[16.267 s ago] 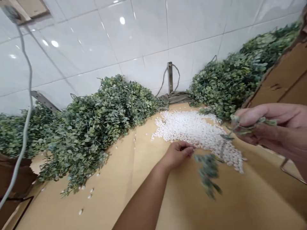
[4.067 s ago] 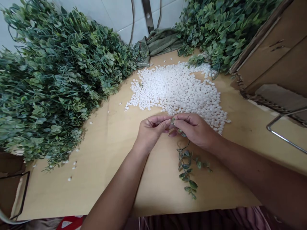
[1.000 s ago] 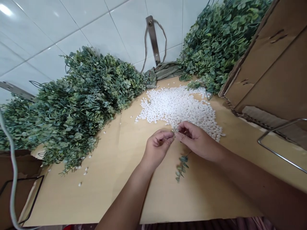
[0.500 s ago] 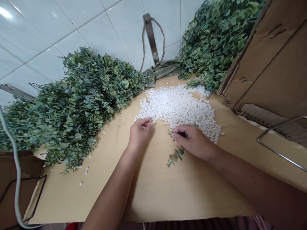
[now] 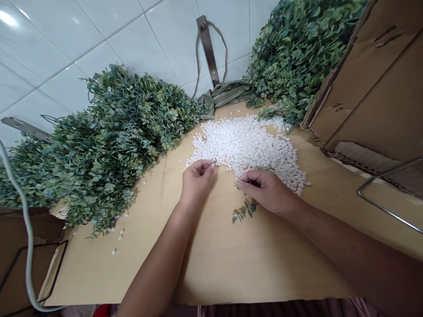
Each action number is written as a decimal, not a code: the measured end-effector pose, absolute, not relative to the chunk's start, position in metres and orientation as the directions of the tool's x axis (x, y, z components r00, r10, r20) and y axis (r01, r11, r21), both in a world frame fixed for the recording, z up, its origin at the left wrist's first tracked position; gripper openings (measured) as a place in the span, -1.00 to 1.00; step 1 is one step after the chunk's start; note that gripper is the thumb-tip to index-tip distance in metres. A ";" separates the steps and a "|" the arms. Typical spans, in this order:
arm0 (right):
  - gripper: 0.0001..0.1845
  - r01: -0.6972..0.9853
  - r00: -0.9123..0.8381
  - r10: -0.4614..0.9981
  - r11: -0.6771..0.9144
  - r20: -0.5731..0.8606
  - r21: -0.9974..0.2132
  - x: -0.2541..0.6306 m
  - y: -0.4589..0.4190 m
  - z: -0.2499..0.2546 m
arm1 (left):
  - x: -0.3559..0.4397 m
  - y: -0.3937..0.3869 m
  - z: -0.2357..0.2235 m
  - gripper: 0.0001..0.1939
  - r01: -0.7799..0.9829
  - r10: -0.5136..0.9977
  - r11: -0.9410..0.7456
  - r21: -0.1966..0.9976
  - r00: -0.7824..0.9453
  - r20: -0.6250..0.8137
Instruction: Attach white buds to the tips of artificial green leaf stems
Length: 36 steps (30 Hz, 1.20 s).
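Note:
My right hand point(image 5: 268, 192) pinches the top of a small green leafy sprig point(image 5: 243, 212), which trails from under my palm onto the tan cardboard tabletop point(image 5: 238, 264). My left hand point(image 5: 197, 179) rests at the near left edge of a heap of small white pieces point(image 5: 247, 147), its fingertips pinched together on one of them. The two hands are about a hand's width apart.
A big mound of green leafy sprigs point(image 5: 99, 145) lies along the left, another mound point(image 5: 297, 57) at the back right. A cardboard box point(image 5: 376, 83) stands at the right above a metal wire frame point(image 5: 386, 198). A metal bracket point(image 5: 207, 48) hangs on the white tiled wall. A grey cable point(image 5: 23, 237) hangs at the left.
A second ago both hands met at the sprig's tip. My left hand has since moved left to the edge of the white heap, while my right hand kept the sprig.

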State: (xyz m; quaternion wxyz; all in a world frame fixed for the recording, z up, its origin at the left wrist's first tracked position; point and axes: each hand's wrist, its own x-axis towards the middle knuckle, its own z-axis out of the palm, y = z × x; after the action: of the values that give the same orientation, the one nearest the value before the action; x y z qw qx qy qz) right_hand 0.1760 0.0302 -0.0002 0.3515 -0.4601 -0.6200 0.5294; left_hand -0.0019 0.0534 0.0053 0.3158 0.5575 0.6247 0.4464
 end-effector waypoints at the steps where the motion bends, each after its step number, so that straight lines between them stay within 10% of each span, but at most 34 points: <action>1: -0.76 0.180 -0.333 0.942 0.022 -0.040 -0.983 0.175 0.029 0.001 | 0.000 0.048 0.010 -0.88 0.258 0.982 0.019 0.966 -0.187 0.031; 9: -0.80 0.105 -0.423 0.906 0.045 -0.003 -0.993 0.173 0.021 0.006 | 0.017 0.003 0.016 -0.72 -0.236 0.953 0.273 0.933 -0.070 -0.296; 36: -0.87 0.193 -0.352 0.913 0.287 0.207 -0.938 0.169 0.018 0.000 | 0.015 0.004 0.009 -0.81 -0.185 0.976 0.219 0.958 0.033 -0.217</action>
State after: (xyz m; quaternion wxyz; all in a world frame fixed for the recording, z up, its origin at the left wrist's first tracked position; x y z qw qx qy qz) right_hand 0.1689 0.0181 -0.0004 0.4056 -0.3992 -0.6923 0.4438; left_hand 0.0147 0.0041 0.0087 0.5998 0.3957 0.4998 0.4837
